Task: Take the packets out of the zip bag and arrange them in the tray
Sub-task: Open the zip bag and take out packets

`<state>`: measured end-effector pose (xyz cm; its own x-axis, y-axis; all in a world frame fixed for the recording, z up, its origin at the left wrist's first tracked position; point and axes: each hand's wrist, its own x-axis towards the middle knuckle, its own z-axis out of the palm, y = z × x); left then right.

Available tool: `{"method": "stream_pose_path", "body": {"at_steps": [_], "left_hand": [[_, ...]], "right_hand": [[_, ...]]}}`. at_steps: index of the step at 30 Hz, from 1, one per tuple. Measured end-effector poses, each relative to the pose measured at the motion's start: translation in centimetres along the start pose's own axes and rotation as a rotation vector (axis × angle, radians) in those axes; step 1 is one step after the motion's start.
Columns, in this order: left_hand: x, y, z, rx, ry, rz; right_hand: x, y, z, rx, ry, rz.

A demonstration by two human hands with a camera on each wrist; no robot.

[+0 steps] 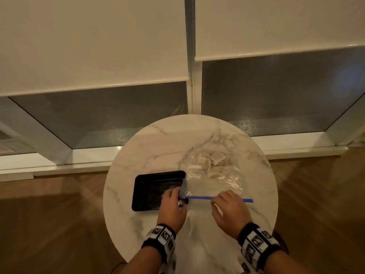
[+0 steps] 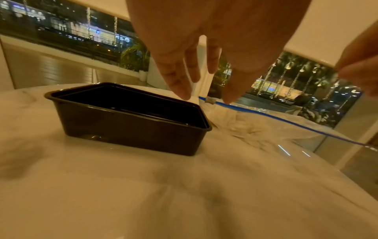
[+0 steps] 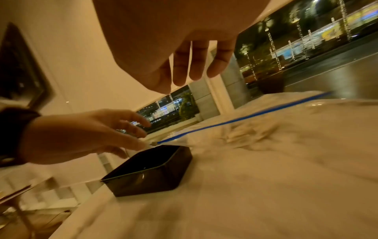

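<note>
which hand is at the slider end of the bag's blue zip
The left hand, at the zip's end over the tray, its fingers by the small slider. The right hand sits further along the zip, toward its other end.

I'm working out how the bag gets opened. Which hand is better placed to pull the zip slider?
Probably the left hand: its fingertips sit at the slider on the zip bag's blue strip, beside the tray. The right hand is farther along the strip, suited to steadying.
</note>
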<state>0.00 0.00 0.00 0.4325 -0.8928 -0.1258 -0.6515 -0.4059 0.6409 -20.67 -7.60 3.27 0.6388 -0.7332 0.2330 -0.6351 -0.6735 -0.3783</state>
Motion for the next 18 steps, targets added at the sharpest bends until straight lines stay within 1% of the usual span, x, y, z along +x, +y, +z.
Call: {"method": "stream_pose_path", "body": {"at_steps": [1,2,4,6,8,12,14,16,18], "left_hand": [[0.8,0.0,0.3,0.004,-0.004,-0.006],[1.2,0.5,0.3,0.035,-0.028,-0.028],[1.9,0.8,0.7,0.121,-0.069,-0.052],[1.9,0.8,0.9,0.174,-0.091,-0.018],[1.8,1.4,1.2,0.177,-0.072,0.066],[0.8,3.4,2.1,0.108,-0.078,0.209],[0.3,4.2,2.5,0.094,-0.044,0.246],[0.0,4.6,2.8,0.081,-0.014,0.253],[-0.5,4.8,3.2,0.072,-0.01,0.236]], "right_hand": [[0.8,-0.6,0.4,-0.015,-0.036,-0.026],[1.6,-1.1,0.5,-0.064,-0.063,-0.03],[2.6,-2.1,1.1,-0.084,-0.131,-0.023],[2.8,-2.5,1.5,-0.093,-0.152,-0.007],[2.5,-2.5,1.7,-0.103,-0.148,0.035],[1.7,-2.0,2.2,-0.056,-0.125,0.035],[1.4,-1.4,2.3,-0.062,-0.104,0.011],[1.4,-0.4,2.3,-0.065,-0.087,-0.011],[1.6,0.6,2.3,-0.089,-0.103,-0.02]]}}
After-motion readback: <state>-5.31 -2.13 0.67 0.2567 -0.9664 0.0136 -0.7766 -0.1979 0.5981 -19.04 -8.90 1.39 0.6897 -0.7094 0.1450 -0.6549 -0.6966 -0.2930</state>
